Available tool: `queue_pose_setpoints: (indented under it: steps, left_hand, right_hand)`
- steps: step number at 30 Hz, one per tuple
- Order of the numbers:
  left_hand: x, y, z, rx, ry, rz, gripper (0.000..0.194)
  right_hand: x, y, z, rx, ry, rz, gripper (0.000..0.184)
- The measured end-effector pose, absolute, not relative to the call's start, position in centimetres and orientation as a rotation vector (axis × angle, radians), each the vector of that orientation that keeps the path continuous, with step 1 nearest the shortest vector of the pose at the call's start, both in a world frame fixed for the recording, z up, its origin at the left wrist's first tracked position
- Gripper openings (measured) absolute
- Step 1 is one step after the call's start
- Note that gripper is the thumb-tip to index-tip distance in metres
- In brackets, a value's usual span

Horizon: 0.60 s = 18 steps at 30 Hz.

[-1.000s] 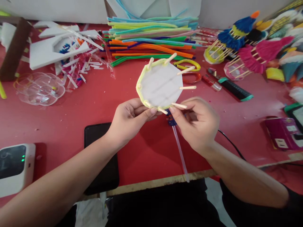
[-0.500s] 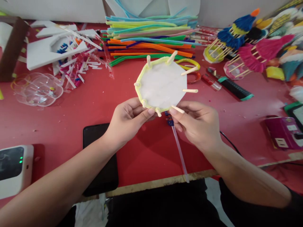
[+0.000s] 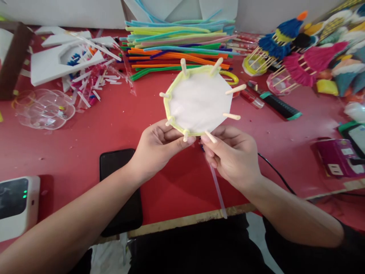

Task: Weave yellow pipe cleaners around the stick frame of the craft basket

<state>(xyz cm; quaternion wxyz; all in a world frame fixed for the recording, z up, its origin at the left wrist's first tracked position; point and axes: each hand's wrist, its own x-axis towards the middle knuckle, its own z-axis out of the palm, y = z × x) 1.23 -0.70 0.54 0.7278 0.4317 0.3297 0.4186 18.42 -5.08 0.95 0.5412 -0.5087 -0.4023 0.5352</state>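
A white octagonal foam-like board (image 3: 201,101) is held up over the table, with several short wooden sticks standing around its rim. Light-yellow pipe cleaner (image 3: 166,102) runs round the sticks along the left, top and lower-left edges; the right edge is bare. My left hand (image 3: 156,148) is closed on the lower-left rim, thumb pressed near a stick. At the lower-right rim, my right hand (image 3: 235,156) pinches the board beside another stick. Behind the right fingers, a translucent stick (image 3: 218,190) extends toward the table edge from a blue object mostly hidden.
Coloured pipe cleaners (image 3: 176,45) lie stacked at the back. White offcuts (image 3: 65,64) and a clear flower-shaped tray (image 3: 45,110) are at left, a black phone (image 3: 121,198) under my left forearm. A utility knife (image 3: 281,106) and pink and blue stick-built crafts (image 3: 309,62) stand right.
The board has turned slightly counter-clockwise and shifted a little right, so different sticks sit by my thumbs. My right hand has moved slightly left, covering more of the blue object.
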Motion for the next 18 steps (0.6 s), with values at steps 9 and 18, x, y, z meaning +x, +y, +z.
queue_pose_setpoints:
  steps: [9, 18]
  left_hand:
    - [1.09, -0.63, 0.57, 0.965, 0.705, 0.926, 0.03]
    - [1.05, -0.77, 0.45, 0.997, 0.731, 0.943, 0.027]
  right_hand:
    - [17.95, -5.32, 0.58, -1.139, -1.024, 1.246, 0.014]
    - [17.9, -5.25, 0.91, -1.199, -1.12, 1.201, 0.017]
